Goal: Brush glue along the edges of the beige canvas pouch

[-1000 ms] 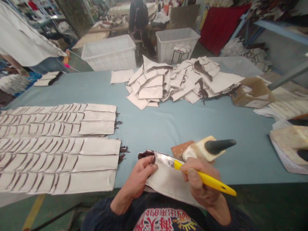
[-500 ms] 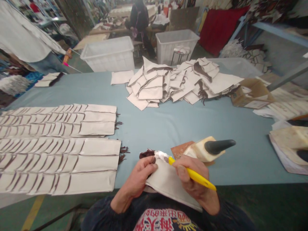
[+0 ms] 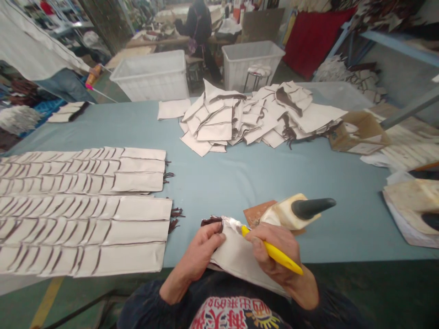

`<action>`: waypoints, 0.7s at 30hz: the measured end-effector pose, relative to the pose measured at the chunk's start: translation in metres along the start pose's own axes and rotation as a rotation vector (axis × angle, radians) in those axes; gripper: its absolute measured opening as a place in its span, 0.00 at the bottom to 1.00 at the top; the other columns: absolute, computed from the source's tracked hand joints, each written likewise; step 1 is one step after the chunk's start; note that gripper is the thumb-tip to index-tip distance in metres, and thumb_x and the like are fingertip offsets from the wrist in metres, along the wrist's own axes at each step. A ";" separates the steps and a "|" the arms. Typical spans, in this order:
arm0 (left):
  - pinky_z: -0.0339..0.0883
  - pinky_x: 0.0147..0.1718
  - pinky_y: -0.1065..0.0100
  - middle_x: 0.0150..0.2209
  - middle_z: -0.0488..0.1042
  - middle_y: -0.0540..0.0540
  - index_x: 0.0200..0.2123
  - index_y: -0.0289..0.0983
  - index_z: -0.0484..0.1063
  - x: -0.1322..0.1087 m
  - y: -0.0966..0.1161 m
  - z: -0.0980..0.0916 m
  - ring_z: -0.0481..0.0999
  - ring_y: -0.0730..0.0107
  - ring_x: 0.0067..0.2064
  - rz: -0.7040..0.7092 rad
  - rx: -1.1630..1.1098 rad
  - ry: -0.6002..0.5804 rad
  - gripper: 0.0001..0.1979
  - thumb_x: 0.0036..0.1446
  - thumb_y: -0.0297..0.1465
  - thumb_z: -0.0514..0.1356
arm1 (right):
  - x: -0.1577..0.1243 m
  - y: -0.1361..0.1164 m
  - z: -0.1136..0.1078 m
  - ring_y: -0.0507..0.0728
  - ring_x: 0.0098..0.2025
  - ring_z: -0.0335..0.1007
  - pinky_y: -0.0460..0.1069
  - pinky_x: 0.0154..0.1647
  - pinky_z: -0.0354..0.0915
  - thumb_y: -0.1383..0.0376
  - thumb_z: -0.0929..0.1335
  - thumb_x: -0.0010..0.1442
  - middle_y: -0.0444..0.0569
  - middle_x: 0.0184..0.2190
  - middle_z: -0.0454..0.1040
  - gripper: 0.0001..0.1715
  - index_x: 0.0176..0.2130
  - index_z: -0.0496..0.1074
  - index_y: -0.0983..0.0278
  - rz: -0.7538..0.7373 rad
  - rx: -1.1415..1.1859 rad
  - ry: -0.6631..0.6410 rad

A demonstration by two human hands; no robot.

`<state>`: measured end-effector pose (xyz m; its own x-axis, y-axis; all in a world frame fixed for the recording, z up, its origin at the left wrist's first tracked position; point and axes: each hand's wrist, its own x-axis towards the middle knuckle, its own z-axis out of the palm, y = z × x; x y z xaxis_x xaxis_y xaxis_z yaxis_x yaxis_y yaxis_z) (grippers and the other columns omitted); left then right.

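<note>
My left hand pinches the edge of a cream fabric piece with a dark brown lining showing at its top. In my right hand is a brush with a yellow handle. White paste coats its tip, which touches the top edge of the fabric piece. The lower part of the piece rests against my front. Just beyond my right hand, a cream block with a dark, horn-shaped handle lies on a brown board.
Overlapping rows of similar pieces cover the table's left side. A loose heap of them lies at the far edge, beside a cardboard box. White bins stand beyond. Someone in a white top is at far left.
The brush has shifted slightly down and right along the fabric edge. At far left, the person in white has moved a little left, along with the orange-handled tool they hold.
</note>
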<state>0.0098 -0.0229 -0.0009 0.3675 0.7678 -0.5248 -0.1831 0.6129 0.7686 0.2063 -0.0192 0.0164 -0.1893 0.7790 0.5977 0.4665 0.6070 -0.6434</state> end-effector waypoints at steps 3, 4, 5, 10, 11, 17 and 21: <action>0.62 0.30 0.72 0.28 0.76 0.49 0.41 0.35 0.80 0.001 0.000 0.000 0.69 0.72 0.29 0.002 0.023 -0.021 0.14 0.57 0.38 0.64 | 0.004 0.003 0.011 0.53 0.22 0.72 0.48 0.25 0.67 0.67 0.63 0.68 0.43 0.22 0.76 0.14 0.31 0.73 0.59 0.082 0.011 0.057; 0.63 0.31 0.71 0.29 0.76 0.49 0.42 0.35 0.79 0.001 0.000 0.000 0.71 0.71 0.30 0.009 0.033 -0.023 0.14 0.57 0.38 0.64 | 0.005 0.005 0.015 0.53 0.22 0.72 0.48 0.25 0.67 0.66 0.63 0.69 0.43 0.22 0.76 0.15 0.32 0.73 0.59 0.119 0.023 0.077; 0.64 0.32 0.70 0.29 0.77 0.49 0.43 0.36 0.79 0.001 0.001 -0.001 0.72 0.69 0.31 0.019 0.045 -0.022 0.15 0.58 0.39 0.64 | 0.005 0.007 0.017 0.54 0.22 0.72 0.48 0.25 0.67 0.65 0.63 0.69 0.43 0.22 0.75 0.15 0.32 0.73 0.59 0.157 0.037 0.100; 0.66 0.35 0.69 0.36 0.79 0.46 0.44 0.35 0.79 0.000 0.002 -0.006 0.73 0.68 0.35 0.058 0.129 0.018 0.16 0.58 0.39 0.65 | -0.002 0.018 0.024 0.56 0.27 0.75 0.50 0.31 0.70 0.62 0.62 0.72 0.43 0.24 0.75 0.13 0.37 0.73 0.59 0.336 0.069 0.202; 0.66 0.35 0.69 0.37 0.79 0.46 0.44 0.35 0.80 0.001 0.002 -0.007 0.73 0.68 0.35 0.058 0.129 0.022 0.16 0.57 0.39 0.65 | -0.005 0.019 0.026 0.56 0.29 0.75 0.50 0.32 0.70 0.62 0.63 0.72 0.44 0.26 0.77 0.11 0.40 0.73 0.59 0.351 0.054 0.181; 0.66 0.34 0.71 0.31 0.79 0.49 0.44 0.35 0.82 0.007 0.004 -0.008 0.71 0.72 0.31 0.040 0.013 -0.026 0.15 0.56 0.37 0.67 | -0.011 0.029 0.042 0.57 0.34 0.78 0.49 0.37 0.69 0.62 0.63 0.74 0.49 0.35 0.81 0.12 0.43 0.75 0.61 0.365 -0.016 0.000; 0.69 0.40 0.69 0.36 0.82 0.46 0.48 0.37 0.83 0.006 0.001 -0.017 0.76 0.69 0.36 0.033 0.000 -0.046 0.18 0.60 0.42 0.67 | -0.004 0.041 0.047 0.55 0.27 0.73 0.48 0.31 0.65 0.57 0.61 0.75 0.47 0.28 0.78 0.17 0.40 0.75 0.62 0.419 -0.049 0.055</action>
<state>-0.0037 -0.0143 -0.0095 0.4033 0.7780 -0.4817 -0.1955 0.5875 0.7853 0.1854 0.0102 -0.0351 0.0713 0.9463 0.3152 0.5343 0.2306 -0.8132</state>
